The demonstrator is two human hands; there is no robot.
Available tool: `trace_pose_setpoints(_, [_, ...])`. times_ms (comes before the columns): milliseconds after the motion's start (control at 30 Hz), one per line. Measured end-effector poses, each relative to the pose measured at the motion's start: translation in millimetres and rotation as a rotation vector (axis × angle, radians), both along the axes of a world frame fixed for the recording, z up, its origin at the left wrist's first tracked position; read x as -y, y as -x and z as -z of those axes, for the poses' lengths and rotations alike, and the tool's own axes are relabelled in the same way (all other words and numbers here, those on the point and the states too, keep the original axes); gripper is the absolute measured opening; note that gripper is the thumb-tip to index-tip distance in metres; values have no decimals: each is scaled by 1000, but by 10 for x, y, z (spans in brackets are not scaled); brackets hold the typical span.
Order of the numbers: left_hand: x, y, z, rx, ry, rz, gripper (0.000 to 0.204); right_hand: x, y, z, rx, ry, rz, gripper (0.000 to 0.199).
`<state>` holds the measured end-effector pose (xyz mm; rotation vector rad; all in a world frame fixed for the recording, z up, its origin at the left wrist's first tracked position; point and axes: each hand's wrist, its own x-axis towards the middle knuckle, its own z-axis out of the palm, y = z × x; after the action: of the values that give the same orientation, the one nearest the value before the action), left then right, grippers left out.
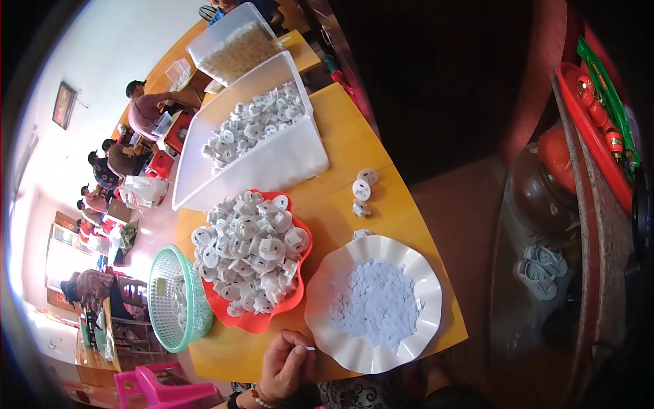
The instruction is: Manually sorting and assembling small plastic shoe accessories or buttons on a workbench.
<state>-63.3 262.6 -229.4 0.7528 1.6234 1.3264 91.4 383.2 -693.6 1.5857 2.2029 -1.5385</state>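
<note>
At the near edge of the yellow table, my left hand is closed, thumb pressed against the curled fingers. From the pinch sticks out the tip of a small white flat piece; the rest of it is hidden. Just right of this hand stands a white wavy-rimmed bowl holding many thin pale chips. Behind the hand, a red scalloped bowl is heaped with white round-faced plastic plug parts. My right hand does not show.
A clear plastic bin of similar white parts stands farther back, with another full bin beyond. Several loose parts lie right of it. A green basket is at left, near a pink stool. Other people sit working at far left.
</note>
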Motion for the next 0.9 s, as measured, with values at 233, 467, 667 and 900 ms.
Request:
trace_pose_setpoints(233, [26, -27, -92, 57, 27, -29, 14, -248, -357, -347, 42, 78, 57, 36])
trace_pose_setpoints(467, [41, 56, 72, 203, -60, -7, 10, -684, -964, -1402, 197, -88, 118, 39])
trace_pose_setpoints(667, [57, 62, 334, 153, -272, 33, 13, -843, -1314, -2318, 284, -300, 177, 41])
trace_pose_setpoints(900, [-117, -7, 522, -72, -454, -98, 17, -812, -1917, -3222, 899, -391, 0, 44])
